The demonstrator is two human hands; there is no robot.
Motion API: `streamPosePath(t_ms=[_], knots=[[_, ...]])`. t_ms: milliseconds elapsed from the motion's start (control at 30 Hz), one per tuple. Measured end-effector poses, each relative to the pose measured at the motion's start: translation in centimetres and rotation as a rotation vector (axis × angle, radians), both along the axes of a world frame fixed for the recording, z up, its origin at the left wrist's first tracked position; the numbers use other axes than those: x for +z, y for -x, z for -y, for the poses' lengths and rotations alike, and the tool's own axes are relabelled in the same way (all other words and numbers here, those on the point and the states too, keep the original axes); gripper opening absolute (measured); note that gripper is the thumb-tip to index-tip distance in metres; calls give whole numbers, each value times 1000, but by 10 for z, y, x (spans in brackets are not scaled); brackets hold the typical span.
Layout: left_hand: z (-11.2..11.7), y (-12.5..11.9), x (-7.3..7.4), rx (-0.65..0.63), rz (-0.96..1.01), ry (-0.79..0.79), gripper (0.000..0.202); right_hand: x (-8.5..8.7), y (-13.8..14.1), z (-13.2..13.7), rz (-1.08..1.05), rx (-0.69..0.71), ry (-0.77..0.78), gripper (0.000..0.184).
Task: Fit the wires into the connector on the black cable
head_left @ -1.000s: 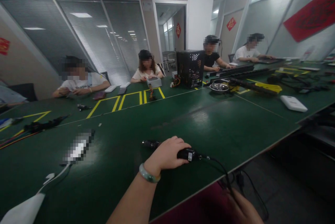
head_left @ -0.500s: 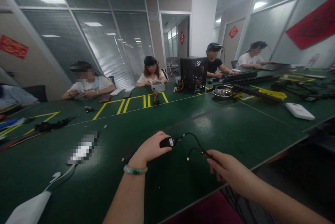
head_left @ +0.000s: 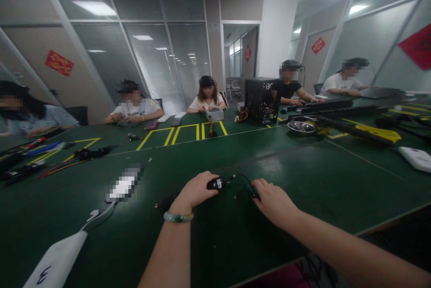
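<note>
My left hand (head_left: 198, 189), a green bangle on its wrist, is closed around a black cylindrical device (head_left: 219, 183) with a small white label. To the left of this hand a dark piece with a metal tip (head_left: 164, 201) pokes out; the hand hides whether it belongs to the same device. A thin black cord (head_left: 247, 179) runs from the labelled end in an arc to my right hand (head_left: 274, 202). The right fingers are closed on the cord near the green table (head_left: 235, 238). Left of that hand shows a short cord end with a small brass-coloured tip (head_left: 235, 197).
On the left lie a phone (head_left: 124, 185) cabled to a white power bank (head_left: 59, 259) and bundled wires (head_left: 84, 155). Across the table stand a black computer case (head_left: 261, 99) and a metal bowl (head_left: 301, 127). Another white power bank (head_left: 415, 157) is at right. Several people sit opposite.
My right hand has moved left and forward over the table, its back now turned up, and the cord arc has shortened. My left hand keeps its hold. The view has swung left.
</note>
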State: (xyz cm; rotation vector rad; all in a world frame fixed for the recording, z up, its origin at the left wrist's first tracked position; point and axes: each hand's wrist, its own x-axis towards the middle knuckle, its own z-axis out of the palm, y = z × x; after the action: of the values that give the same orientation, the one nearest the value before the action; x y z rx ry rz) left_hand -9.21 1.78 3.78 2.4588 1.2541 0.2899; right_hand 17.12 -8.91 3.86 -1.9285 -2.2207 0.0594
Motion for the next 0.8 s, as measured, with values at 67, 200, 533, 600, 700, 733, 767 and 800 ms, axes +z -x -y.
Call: streamPosePath(t_ms=[67,200,533,600,700,733,767,800], knots=[[1,-2,-1,-4,-9,-36,45,-1,5,-5,58,68,-79,38],[6,-14,-2,28,-17,-101,44,1,16,-17,125,183,-58,18],[23,-66,-21,191,-45,-198,20,-3,-1,-88,-596,355,508,18],[22,-69,-23,209,-44,-231,16,-12,-3,-100,-775,345,526,23],[21,-72,-24,216,-47,-256,12,-21,-2,-111,-970,263,396,28],[21,-73,-23,210,-51,-257,11,-22,-2,-113,-995,230,363,28],[21,-74,-23,202,-54,-258,10,-22,-3,-113,-995,202,350,28],[21,-74,-22,193,-54,-257,10,-21,-4,-113,-972,182,354,28]])
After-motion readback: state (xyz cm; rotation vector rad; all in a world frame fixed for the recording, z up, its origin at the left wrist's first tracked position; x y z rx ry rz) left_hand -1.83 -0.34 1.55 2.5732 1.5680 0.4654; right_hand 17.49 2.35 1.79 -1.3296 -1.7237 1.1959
